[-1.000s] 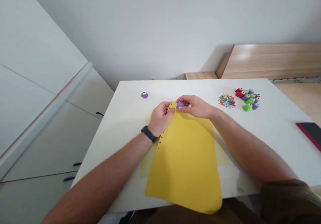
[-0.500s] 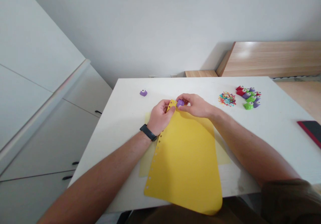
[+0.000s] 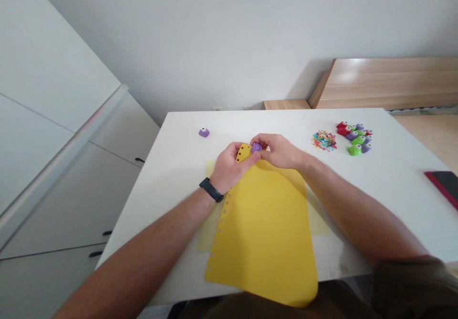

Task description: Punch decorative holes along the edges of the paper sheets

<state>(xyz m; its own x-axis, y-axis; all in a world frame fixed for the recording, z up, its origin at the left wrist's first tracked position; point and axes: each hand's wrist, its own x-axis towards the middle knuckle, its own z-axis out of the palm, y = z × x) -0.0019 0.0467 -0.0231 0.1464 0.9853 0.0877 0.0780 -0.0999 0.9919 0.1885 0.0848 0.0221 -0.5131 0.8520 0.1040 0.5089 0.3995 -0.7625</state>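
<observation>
A yellow sheet [image 3: 268,233] with star-shaped holes along its left and top edges lies tilted over the near side of the table. At its top left corner my left hand [image 3: 232,164] grips it, thumb stretched across the front to the purple piece. My right hand [image 3: 279,149] is closed around a small purple craft punch [image 3: 256,148], which sits on the sheet's top edge. Part of the punch is hidden by the fingers. Another purple punch [image 3: 203,132], with a white eye-like knob, stands alone at the back left.
Several red, green and purple punches [image 3: 355,138] cluster at the back right, beside a pile of colourful paper cutouts [image 3: 324,140]. A pale yellow sheet [image 3: 205,233] lies under the bright one. A dark red-edged object [image 3: 443,185] rests at the right edge of the white table [image 3: 161,166].
My left thumb has moved right and up, from the sheet's edge to the purple punch. The sheet's corner shows more of its holes. My right hand has barely moved.
</observation>
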